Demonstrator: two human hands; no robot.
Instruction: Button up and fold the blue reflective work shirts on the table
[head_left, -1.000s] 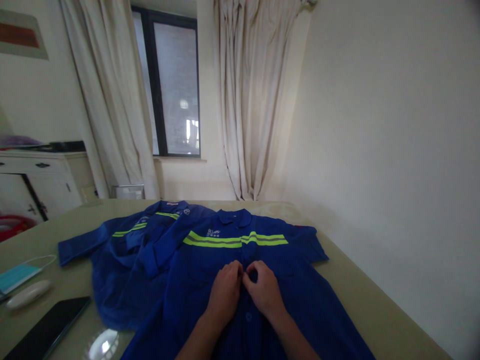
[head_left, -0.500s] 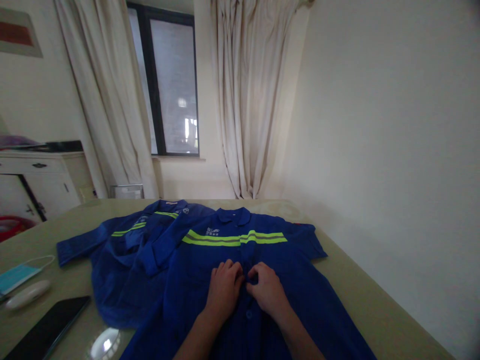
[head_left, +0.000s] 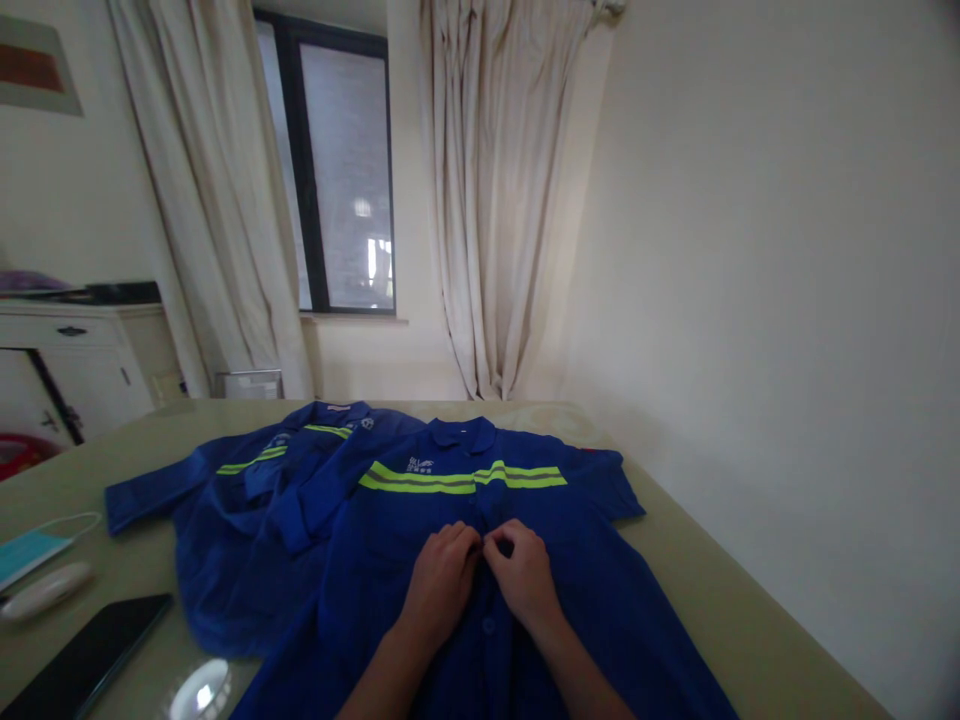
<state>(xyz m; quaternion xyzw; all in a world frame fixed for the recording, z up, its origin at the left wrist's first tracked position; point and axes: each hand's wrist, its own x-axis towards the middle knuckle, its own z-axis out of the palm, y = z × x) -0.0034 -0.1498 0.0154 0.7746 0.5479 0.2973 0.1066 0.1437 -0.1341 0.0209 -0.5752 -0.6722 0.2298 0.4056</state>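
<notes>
A blue work jacket (head_left: pixel 600 600) with a yellow-green reflective stripe across the chest lies spread front-up on the table, collar away from me. My left hand (head_left: pixel 445 570) is closed on the jacket's front placket, just below the stripe. Touching the same spot from the right, my right hand (head_left: pixel 521 570) pinches the placket edge between thumb and forefinger. The fingertips of both hands meet there, so any button between them is hidden. One button (head_left: pixel 489 626) shows lower down the placket.
A second blue jacket (head_left: pixel 232 550) lies crumpled on the left, partly under the first one's sleeve. On the table's left side are a black phone (head_left: pixel 90 655), a white oval object (head_left: pixel 49 592), a blue face mask (head_left: pixel 30 556) and a shiny round object (head_left: pixel 201 690). A wall (head_left: pixel 787 350) borders the right.
My right hand has shifted slightly left, bringing its fingertips against my left hand's at the placket. The whole view has shifted a little; the jackets lie as before.
</notes>
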